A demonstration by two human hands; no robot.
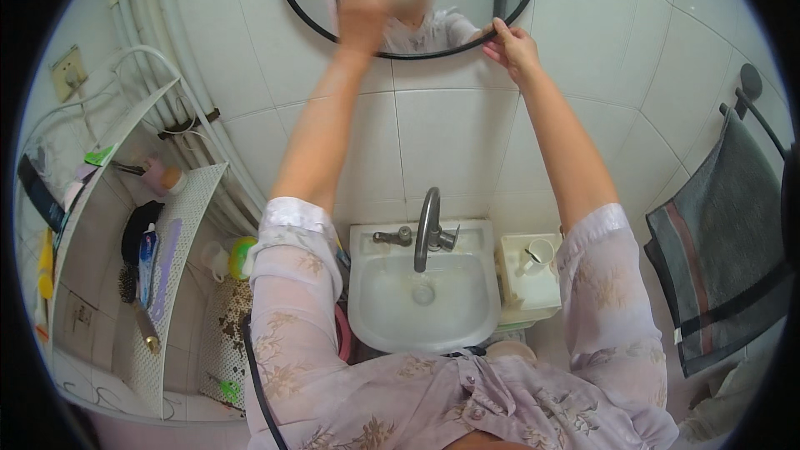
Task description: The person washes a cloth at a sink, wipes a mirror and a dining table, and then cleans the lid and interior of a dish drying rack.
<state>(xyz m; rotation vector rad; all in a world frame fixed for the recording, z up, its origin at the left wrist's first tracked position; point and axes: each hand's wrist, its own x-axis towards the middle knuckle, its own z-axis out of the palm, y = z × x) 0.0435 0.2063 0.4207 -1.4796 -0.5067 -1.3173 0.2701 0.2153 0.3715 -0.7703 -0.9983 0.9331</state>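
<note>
A round wall mirror (469,6) with a thin black frame (431,55) hangs on the tiled wall, its upper part cut off by the picture's edge. My left hand (362,15) is raised before the left part of the glass and blurred. Its fingers run into the blurred reflection, so I cannot tell whether it holds anything. At the lower right of the mirror, my right hand (514,50) grips the frame, thumb on the front and the other fingers below the rim. The glass reflects part of a person in a pale top.
Below stands a white washbasin (384,306) with a curved metal tap (429,225). A white mug (536,256) sits on a container to its right. White perforated shelves (187,212) at left hold a toothpaste tube (147,262) and a hairbrush (127,281). A grey towel (719,225) hangs right.
</note>
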